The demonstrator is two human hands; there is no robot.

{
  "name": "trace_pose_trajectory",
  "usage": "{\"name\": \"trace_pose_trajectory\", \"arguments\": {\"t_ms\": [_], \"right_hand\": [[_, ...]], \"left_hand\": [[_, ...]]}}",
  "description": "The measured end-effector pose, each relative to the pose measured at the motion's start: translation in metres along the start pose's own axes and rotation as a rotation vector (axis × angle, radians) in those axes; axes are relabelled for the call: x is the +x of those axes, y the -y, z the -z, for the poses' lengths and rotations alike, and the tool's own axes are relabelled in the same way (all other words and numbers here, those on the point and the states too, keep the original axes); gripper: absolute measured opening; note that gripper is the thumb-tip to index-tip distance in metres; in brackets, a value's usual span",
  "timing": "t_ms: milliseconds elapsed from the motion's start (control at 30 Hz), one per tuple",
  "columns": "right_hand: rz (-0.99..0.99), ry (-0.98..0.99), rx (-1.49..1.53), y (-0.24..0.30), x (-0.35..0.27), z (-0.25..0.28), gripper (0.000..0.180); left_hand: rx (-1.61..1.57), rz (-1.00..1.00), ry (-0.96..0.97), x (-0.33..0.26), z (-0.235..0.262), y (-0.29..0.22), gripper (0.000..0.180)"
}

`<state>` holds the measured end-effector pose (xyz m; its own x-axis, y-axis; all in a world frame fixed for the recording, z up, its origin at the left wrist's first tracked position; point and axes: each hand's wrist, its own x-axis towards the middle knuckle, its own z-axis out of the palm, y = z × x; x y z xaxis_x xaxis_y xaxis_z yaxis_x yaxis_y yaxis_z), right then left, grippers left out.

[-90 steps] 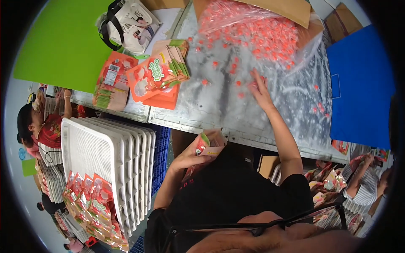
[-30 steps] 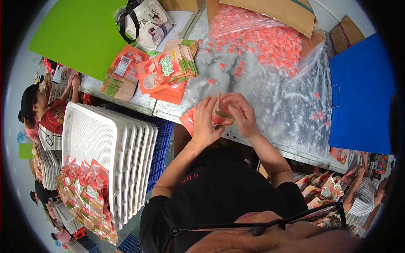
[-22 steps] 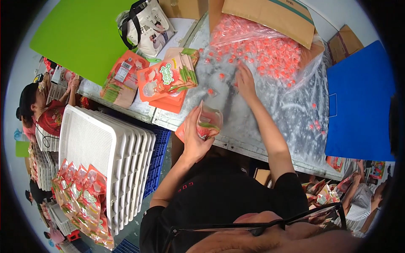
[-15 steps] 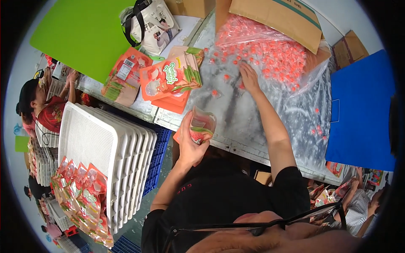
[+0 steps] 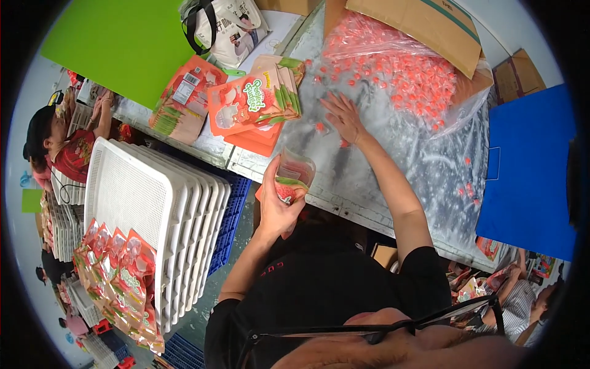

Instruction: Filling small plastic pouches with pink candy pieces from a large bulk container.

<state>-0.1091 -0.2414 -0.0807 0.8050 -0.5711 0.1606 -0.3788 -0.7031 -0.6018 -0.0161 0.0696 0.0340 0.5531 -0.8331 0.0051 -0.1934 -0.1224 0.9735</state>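
Observation:
My left hand (image 5: 278, 206) is closed round a red and green stand-up pouch (image 5: 294, 177), held in front of the table's near edge with its mouth gaping upward. My right hand (image 5: 344, 118) lies low over the metal tabletop (image 5: 369, 166), palm down, fingers spread, with nothing seen in its grasp. One small red wrapped candy (image 5: 319, 126) is just left of its fingers, and another red piece (image 5: 344, 143) shows beside the wrist. Beyond it, a heap of red candies (image 5: 424, 92) spills from a clear plastic bag in a cardboard box (image 5: 424, 24).
Flat pouches (image 5: 243, 101) lie in a pile left of my right hand, near a white tote bag (image 5: 236, 37). Stacked white trays (image 5: 129, 178) stand at the left, filled pouches (image 5: 120, 280) on top. A blue panel (image 5: 528, 172) borders the right side. Other people work at both sides.
My right hand has slid left across the tabletop, away from the candy heap, and its fingers have spread. My left hand keeps the pouch in nearly the same place.

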Motion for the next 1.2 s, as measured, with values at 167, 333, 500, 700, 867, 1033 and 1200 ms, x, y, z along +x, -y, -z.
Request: {"name": "trace_pose_trajectory", "arguments": {"t_ms": [167, 333, 500, 700, 867, 1033, 1200], "right_hand": [[0.025, 0.248, -0.095, 0.011, 0.001, 0.009, 0.058], [0.169, 0.207, -0.253, 0.037, -0.040, 0.012, 0.061], [-0.093, -0.074, 0.865, -0.003, -0.038, 0.027, 0.060], [0.134, 0.062, 0.163, 0.019, -0.041, 0.012, 0.063], [0.454, 0.111, -0.392, 0.060, -0.059, 0.002, 0.064], [0.370, -0.072, -0.274, 0.043, -0.081, -0.019, 0.028], [-0.012, -0.324, 0.434, 0.039, -0.071, -0.011, 0.012]], "left_hand": [[-0.017, 0.026, -0.002, -0.004, 0.001, 0.001, 0.090], [-0.076, 0.038, -0.028, -0.007, -0.001, 0.007, 0.090], [-0.015, -0.013, -0.045, -0.005, 0.000, -0.002, 0.089], [0.029, -0.048, -0.053, -0.004, -0.002, -0.007, 0.089], [0.004, -0.006, -0.059, -0.009, -0.001, -0.004, 0.088], [0.185, -0.167, -0.025, -0.004, -0.005, 0.008, 0.085], [0.253, -0.108, 0.039, 0.004, -0.018, -0.006, 0.088]]}}
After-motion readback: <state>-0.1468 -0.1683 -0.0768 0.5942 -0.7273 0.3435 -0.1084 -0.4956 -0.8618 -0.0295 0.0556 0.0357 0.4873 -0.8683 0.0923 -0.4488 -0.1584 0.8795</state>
